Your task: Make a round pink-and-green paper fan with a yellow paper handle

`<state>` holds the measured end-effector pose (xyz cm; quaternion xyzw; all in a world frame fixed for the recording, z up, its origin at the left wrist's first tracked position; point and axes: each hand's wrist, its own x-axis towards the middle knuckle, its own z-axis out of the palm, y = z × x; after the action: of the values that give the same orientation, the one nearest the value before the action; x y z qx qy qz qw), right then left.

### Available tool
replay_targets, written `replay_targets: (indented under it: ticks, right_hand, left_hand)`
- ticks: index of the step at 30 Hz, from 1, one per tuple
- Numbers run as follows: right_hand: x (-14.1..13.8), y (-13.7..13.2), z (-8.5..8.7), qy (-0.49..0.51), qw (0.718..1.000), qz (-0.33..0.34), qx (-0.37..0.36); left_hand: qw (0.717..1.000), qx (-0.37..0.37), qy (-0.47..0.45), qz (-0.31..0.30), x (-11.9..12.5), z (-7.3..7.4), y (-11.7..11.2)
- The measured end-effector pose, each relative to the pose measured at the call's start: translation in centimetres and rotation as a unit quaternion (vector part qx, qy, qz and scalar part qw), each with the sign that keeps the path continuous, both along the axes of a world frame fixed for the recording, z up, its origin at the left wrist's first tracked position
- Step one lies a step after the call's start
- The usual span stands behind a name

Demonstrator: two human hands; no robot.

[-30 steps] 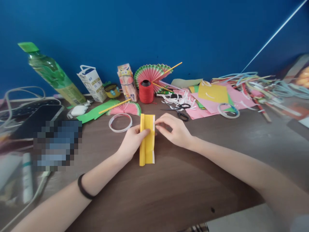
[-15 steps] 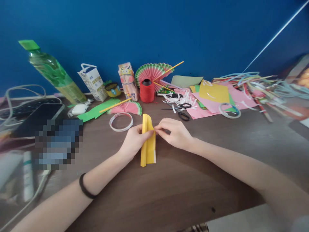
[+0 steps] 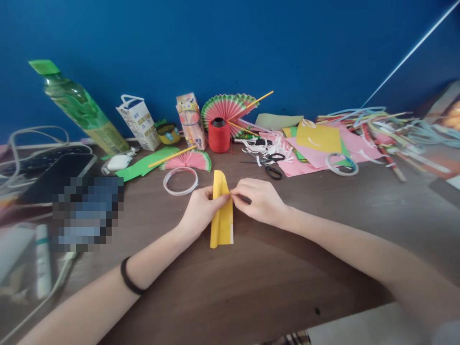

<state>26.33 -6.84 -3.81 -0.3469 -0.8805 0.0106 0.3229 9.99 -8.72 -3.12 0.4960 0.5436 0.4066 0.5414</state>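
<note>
A folded strip of yellow paper (image 3: 222, 225) lies lengthwise on the brown table (image 3: 251, 278). My left hand (image 3: 200, 209) pinches its left side near the top, thumb on the fold. From the right, my right hand (image 3: 259, 200) pinches the strip's right edge with thumb and forefinger, fingers curled. The two hands meet at the strip's upper half. A black band sits on my left wrist.
Behind the hands lie a tape ring (image 3: 180, 181), a pink paper fan (image 3: 187, 161), a red thread spool (image 3: 219, 135), black scissors (image 3: 270, 165) and piles of coloured paper (image 3: 318, 143). A green bottle (image 3: 81, 110), two cartons and cables stand at the left.
The right flap of the yellow strip has been folded inward, so the strip is narrower. My right hand moved slightly left and closed into a pinch on it.
</note>
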Motion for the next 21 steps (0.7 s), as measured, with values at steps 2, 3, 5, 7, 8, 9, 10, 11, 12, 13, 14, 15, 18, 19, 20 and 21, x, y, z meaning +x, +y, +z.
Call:
replay_targets:
  ticks: [2,3,5,7,8,9,10,11,12,13,14,15,18,19,20,21]
  right_hand:
    - [-0.02,0.01,0.07,0.022,0.999,0.008,-0.028]
    - [-0.02,0.02,0.13,0.034,0.998,0.013,-0.045]
    - [0.01,0.07,0.24,0.059,0.995,0.02,-0.079]
    - [0.05,0.14,0.34,0.086,0.99,0.03,-0.111]
    - [0.08,0.19,0.38,0.099,0.986,0.036,-0.127]
    - [0.11,0.25,0.41,0.111,0.983,0.04,-0.14]
    - [0.13,0.31,0.42,0.121,0.98,0.044,-0.152]
    - [0.14,0.37,0.43,0.129,0.977,0.047,-0.161]
    - [0.15,0.43,0.43,0.134,0.976,0.048,-0.167]
    - [0.16,0.48,0.43,0.136,0.975,0.048,-0.171]
    - [0.16,0.52,0.43,0.138,0.974,0.048,-0.173]
    - [0.16,0.56,0.42,0.139,0.974,0.048,-0.174]
    - [0.16,0.62,0.41,0.14,0.974,0.046,-0.175]
    - [0.16,0.61,0.41,0.138,0.974,0.044,-0.174]
    - [0.16,0.59,0.4,0.135,0.975,0.042,-0.174]
    - [0.14,0.56,0.41,0.131,0.975,0.039,-0.173]
  left_hand:
    - [1.0,0.001,0.0,-0.001,-0.01,0.03,-0.01]
    - [1.0,0.002,-0.001,-0.002,-0.02,0.04,-0.01]
    - [1.0,0.003,0.0,-0.001,-0.05,0.05,0.0]
    - [1.0,0.004,-0.001,-0.001,-0.07,0.05,0.04]
    - [1.0,0.005,-0.002,-0.002,-0.08,0.05,0.06]
    - [1.0,0.005,-0.003,-0.003,-0.08,0.06,0.09]
    - [1.0,0.005,-0.003,-0.005,-0.09,0.08,0.11]
    - [1.0,0.004,-0.002,-0.007,-0.09,0.1,0.13]
    - [1.0,0.003,-0.001,-0.009,-0.08,0.13,0.14]
    - [1.0,0.001,0.0,-0.01,-0.08,0.17,0.14]
    - [1.0,-0.002,0.0,-0.012,-0.08,0.21,0.13]
    - [1.0,-0.005,-0.001,-0.013,-0.07,0.25,0.11]
    - [1.0,-0.01,-0.006,-0.013,-0.06,0.33,0.04]
    - [1.0,-0.009,-0.006,-0.012,-0.06,0.33,0.02]
    - [1.0,-0.008,-0.006,-0.011,-0.05,0.33,0.01]
    - [1.0,-0.007,-0.005,-0.01,-0.05,0.32,0.02]
